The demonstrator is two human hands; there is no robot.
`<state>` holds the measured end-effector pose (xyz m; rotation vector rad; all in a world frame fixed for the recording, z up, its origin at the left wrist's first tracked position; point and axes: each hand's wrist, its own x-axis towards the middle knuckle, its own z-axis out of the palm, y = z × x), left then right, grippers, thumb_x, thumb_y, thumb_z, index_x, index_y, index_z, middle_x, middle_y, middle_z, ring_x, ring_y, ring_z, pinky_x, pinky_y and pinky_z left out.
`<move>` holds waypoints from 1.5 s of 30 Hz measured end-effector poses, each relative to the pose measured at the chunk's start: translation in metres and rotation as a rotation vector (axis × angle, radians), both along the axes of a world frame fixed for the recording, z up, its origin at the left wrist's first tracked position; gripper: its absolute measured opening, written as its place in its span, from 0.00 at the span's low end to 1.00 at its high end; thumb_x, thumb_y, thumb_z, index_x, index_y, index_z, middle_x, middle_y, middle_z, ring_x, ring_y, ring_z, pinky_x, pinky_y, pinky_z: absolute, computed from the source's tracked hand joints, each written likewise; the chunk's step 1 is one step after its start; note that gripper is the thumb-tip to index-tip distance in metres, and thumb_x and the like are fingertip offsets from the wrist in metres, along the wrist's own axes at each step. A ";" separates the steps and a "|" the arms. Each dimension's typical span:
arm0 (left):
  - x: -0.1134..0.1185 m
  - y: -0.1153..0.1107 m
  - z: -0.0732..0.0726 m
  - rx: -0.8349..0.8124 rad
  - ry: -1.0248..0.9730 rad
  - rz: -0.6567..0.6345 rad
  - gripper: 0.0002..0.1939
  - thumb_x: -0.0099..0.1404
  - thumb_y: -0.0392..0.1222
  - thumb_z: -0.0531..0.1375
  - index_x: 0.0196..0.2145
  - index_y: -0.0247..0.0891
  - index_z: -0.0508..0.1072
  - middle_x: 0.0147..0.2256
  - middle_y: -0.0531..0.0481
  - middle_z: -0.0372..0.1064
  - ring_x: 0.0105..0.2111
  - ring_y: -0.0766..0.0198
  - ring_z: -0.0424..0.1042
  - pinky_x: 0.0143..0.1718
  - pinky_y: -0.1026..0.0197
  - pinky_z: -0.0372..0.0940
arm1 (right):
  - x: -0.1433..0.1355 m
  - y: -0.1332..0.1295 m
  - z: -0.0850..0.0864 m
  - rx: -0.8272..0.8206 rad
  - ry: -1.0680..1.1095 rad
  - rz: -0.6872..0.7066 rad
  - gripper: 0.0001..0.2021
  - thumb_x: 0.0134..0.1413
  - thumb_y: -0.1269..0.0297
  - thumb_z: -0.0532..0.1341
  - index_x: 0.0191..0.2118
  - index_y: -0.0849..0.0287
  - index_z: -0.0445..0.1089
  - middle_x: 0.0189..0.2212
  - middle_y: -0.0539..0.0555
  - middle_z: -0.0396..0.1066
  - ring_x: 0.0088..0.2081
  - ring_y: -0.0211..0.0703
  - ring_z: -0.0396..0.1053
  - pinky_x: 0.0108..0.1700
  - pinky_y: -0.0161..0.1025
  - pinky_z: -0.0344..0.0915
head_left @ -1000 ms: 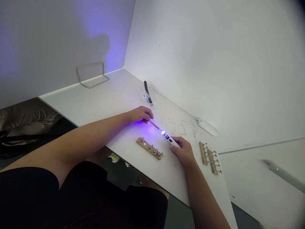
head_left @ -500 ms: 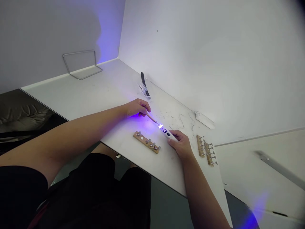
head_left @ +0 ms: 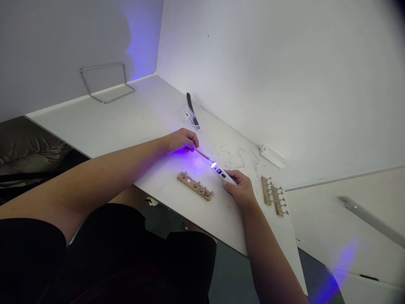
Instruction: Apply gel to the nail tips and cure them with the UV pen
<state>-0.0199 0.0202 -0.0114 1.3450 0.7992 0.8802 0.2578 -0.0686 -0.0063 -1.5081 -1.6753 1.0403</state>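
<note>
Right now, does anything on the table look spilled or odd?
Yes: dark specks and wavy lines dirty the white table beyond the right hand; I cannot tell if crumbs or stains. The leftmost wooden strip has a white spot interrupting its metal pieces.

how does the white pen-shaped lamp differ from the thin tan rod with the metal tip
The white pen-shaped lamp is thicker than the thin tan metal-tipped rod. The lamp has a small dark display, while the rod shows none. The lamp is in the right hand, the rod in the left hand. Both are slender.
</note>
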 end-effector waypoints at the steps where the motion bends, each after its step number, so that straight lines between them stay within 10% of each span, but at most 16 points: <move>1: 0.000 0.000 0.000 0.003 0.001 -0.003 0.08 0.46 0.25 0.55 0.24 0.31 0.71 0.17 0.53 0.66 0.18 0.72 0.63 0.22 0.67 0.59 | 0.000 0.000 0.000 0.002 -0.006 0.001 0.17 0.39 0.64 0.65 0.40 0.59 0.70 0.38 0.55 0.74 0.40 0.49 0.70 0.42 0.43 0.66; 45: 0.001 -0.002 0.004 -0.013 0.004 -0.016 0.06 0.47 0.27 0.55 0.24 0.32 0.70 0.15 0.53 0.64 0.16 0.73 0.60 0.19 0.68 0.56 | 0.000 0.000 0.000 -0.004 -0.004 0.001 0.17 0.39 0.63 0.65 0.41 0.58 0.70 0.39 0.55 0.74 0.41 0.50 0.70 0.42 0.45 0.66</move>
